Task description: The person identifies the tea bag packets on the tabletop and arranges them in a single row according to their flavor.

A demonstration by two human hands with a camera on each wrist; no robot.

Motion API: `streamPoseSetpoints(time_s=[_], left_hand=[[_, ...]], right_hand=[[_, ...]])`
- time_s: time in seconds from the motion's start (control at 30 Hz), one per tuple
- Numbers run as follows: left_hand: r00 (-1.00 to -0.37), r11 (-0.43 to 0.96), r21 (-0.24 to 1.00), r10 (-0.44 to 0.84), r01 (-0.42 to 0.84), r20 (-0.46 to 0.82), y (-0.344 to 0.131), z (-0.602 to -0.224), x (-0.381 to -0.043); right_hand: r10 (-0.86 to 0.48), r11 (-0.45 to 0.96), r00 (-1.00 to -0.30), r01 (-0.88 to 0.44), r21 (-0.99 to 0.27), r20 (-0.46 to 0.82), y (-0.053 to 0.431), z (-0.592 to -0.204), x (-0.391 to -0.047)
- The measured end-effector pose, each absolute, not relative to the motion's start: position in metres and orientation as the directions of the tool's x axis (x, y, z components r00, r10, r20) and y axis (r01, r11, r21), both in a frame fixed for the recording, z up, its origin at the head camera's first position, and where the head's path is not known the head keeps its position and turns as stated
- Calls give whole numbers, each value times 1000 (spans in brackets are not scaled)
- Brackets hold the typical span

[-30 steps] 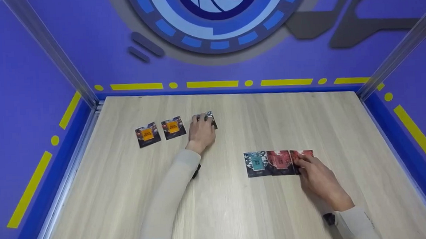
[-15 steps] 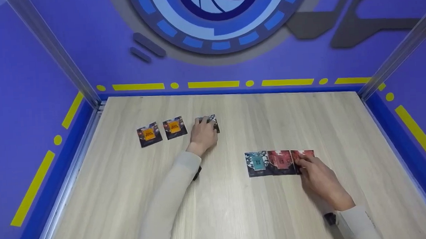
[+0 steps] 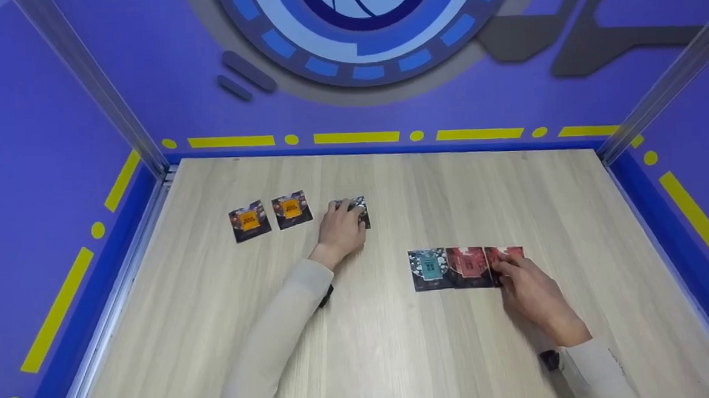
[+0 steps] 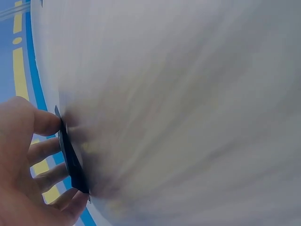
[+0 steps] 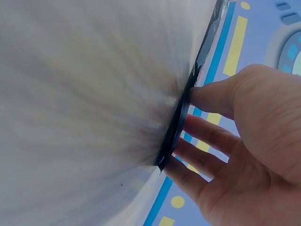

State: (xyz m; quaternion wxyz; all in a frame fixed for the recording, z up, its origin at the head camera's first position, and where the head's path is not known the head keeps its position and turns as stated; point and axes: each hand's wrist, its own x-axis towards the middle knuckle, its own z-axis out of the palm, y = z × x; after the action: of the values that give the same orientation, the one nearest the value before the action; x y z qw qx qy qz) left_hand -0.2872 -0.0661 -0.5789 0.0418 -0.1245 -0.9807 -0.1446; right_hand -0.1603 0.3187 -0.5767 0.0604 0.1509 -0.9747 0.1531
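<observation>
In the head view my left hand [image 3: 339, 231] covers most of a small square packet [image 3: 361, 208] with a dark and white print, holding it by its edges. The left wrist view shows thumb and fingertips around this dark packet [image 4: 70, 157], close over the table. At the right, my right hand [image 3: 534, 296] grips a red and black packet [image 3: 511, 252] with thumb and fingers; much of its face is hidden. Left of it lie another red packet [image 3: 470, 267] and a teal one [image 3: 430, 269], side by side in a row.
Two packets with orange labels, a left one [image 3: 249, 221] and a right one [image 3: 292, 209], lie apart from each other at the back left of the wooden table [image 3: 386, 343]. Blue printed walls [image 3: 350, 120] enclose the table at the back and sides.
My left hand has slid its packet a little to the right and toward me, away from the orange-labelled packets. The right hand and its row of packets have stayed in place.
</observation>
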Motion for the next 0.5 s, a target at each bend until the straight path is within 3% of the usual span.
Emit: streamPoseSetpoints(time_s=[0.5], left_hand=[[-949, 917, 246, 294, 314, 114, -60, -580, -256]], right_hand=[[-289, 901, -943, -326, -286, 163, 320, -576, -159]])
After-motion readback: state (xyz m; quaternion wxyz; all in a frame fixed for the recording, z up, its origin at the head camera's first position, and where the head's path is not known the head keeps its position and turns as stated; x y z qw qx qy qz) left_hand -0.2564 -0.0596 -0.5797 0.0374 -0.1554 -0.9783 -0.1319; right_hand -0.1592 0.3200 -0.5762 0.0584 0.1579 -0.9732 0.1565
